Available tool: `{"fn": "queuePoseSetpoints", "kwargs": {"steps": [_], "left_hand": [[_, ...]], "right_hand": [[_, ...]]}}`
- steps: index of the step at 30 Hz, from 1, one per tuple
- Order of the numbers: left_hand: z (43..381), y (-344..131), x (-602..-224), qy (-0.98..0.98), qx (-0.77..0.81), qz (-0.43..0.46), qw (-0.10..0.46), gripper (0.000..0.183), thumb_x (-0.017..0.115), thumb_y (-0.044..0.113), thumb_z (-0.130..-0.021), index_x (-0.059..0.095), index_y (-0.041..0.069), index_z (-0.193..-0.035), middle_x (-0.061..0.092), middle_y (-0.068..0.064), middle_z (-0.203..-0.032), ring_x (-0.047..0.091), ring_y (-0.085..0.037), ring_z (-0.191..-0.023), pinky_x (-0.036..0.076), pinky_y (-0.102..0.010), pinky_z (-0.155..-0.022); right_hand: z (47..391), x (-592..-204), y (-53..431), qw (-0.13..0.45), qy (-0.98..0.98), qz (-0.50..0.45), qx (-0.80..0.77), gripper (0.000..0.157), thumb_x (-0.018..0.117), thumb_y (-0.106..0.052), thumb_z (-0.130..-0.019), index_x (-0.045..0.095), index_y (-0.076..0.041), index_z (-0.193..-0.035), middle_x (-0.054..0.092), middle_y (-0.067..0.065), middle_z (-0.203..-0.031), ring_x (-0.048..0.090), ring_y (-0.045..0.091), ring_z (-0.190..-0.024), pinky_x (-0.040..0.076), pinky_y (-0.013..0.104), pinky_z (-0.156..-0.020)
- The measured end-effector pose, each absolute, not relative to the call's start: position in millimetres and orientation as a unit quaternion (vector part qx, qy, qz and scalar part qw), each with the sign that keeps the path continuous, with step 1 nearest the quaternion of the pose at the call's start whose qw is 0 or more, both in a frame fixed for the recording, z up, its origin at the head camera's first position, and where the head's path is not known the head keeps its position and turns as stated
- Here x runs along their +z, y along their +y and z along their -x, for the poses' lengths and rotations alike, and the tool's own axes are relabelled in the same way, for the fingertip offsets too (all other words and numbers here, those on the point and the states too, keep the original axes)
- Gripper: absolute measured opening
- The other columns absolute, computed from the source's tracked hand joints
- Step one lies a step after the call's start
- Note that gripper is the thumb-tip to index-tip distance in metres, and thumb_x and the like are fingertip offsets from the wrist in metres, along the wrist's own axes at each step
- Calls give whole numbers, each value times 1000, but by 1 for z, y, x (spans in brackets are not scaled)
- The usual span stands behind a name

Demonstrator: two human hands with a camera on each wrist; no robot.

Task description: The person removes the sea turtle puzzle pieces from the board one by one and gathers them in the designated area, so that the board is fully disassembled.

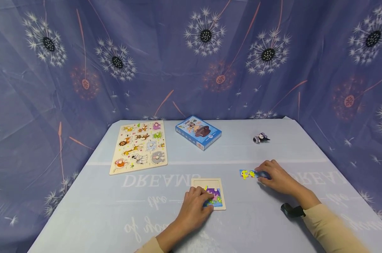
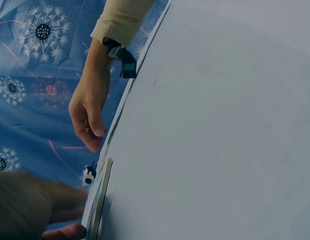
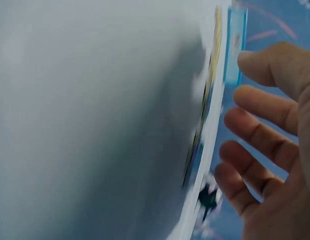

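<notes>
My left hand (image 1: 195, 207) rests over the left side of a small wooden puzzle tray (image 1: 208, 181), with its fingertips on the picture pieces (image 1: 217, 199) inside. Purple, green and blue show on those pieces, and the hand hides part of them. To the right, my right hand (image 1: 277, 177) hovers low at a short row of loose blue puzzle pieces (image 1: 248, 174) with yellow figures. Its thumb and fingers stand apart around the dark blue end of that row. In the right wrist view the fingers (image 3: 245, 125) are spread and loosely bent, with nothing between them.
A wooden animal peg board (image 1: 140, 147) lies at the back left. Next to it is a blue box (image 1: 198, 131) with a printed lid. A small black-and-white figure (image 1: 261, 137) lies at the back right. A patterned curtain (image 1: 165, 52) hangs behind the table's far edge.
</notes>
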State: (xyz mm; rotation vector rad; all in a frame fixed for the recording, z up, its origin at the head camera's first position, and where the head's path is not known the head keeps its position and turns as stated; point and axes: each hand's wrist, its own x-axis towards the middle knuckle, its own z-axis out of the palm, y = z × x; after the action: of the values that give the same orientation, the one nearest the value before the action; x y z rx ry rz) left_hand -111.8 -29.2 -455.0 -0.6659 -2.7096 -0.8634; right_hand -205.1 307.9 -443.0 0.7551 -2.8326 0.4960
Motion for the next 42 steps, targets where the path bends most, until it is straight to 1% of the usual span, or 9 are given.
{"fn": "queuePoseSetpoints", "kwargs": {"steps": [3,7,11,16,19,24,30,38,42], "left_hand": [[112,-36,-452,-917,-311,230,99,28,72,19,-78,71,15,-106,58,6,-98,45,-10,-92,33,-27,-77],[116,-48,-449,-914,-332,213,101,27,72,18,-78,71,14,-105,58,5,-99,46,-11,-93,37,-30,-81],[123,-63,-446,-912,-349,190,99,28,72,18,-79,70,13,-106,60,3,-101,47,-12,-95,39,-35,-86],[132,-76,-444,-917,-333,198,94,37,74,18,-78,67,11,-113,62,-3,-113,49,-20,-107,39,-43,-92],[137,-82,-445,-920,-319,211,87,42,75,20,-77,65,9,-117,60,-6,-119,49,-25,-114,38,-47,-94],[142,-88,-447,-919,-314,232,60,49,75,23,-76,62,6,-120,56,-10,-128,45,-31,-122,37,-52,-97],[144,-92,-450,-916,-307,253,42,53,74,27,-78,59,5,-124,52,-12,-135,38,-38,-133,33,-59,-100],[144,-92,-453,-919,-298,255,23,59,72,33,-80,56,5,-129,48,-12,-142,34,-37,-137,29,-59,-105],[143,-91,-454,-920,-296,256,20,60,72,34,-80,55,4,-129,48,-11,-142,34,-38,-137,28,-60,-105]], "right_hand": [[199,-442,291,97,-943,-265,175,30,74,-18,-78,68,-10,-107,61,0,-105,46,13,-94,45,38,-79],[192,-441,268,111,-937,-280,179,33,75,-21,-77,68,-9,-107,61,1,-104,45,13,-94,43,37,-79],[185,-441,242,113,-937,-283,173,35,76,-28,-77,69,-11,-106,61,-1,-104,46,14,-95,42,38,-81],[177,-439,209,98,-942,-273,170,39,77,-36,-74,69,-13,-104,62,-3,-101,45,13,-93,40,37,-82],[174,-440,191,100,-941,-280,164,40,78,-39,-73,69,-14,-104,62,-4,-100,44,11,-92,40,35,-81],[171,-441,168,111,-932,-301,169,39,79,-37,-72,70,-15,-103,61,-4,-97,44,11,-89,39,33,-79],[168,-443,146,105,-930,-305,179,36,77,-36,-74,70,-14,-102,60,-3,-96,44,12,-89,38,35,-81],[166,-447,127,112,-927,-308,182,34,78,-35,-73,71,-15,-99,61,-3,-92,43,11,-86,37,33,-79],[165,-449,122,117,-926,-309,185,33,78,-35,-71,71,-15,-97,61,-3,-91,43,12,-84,37,32,-77]]}}
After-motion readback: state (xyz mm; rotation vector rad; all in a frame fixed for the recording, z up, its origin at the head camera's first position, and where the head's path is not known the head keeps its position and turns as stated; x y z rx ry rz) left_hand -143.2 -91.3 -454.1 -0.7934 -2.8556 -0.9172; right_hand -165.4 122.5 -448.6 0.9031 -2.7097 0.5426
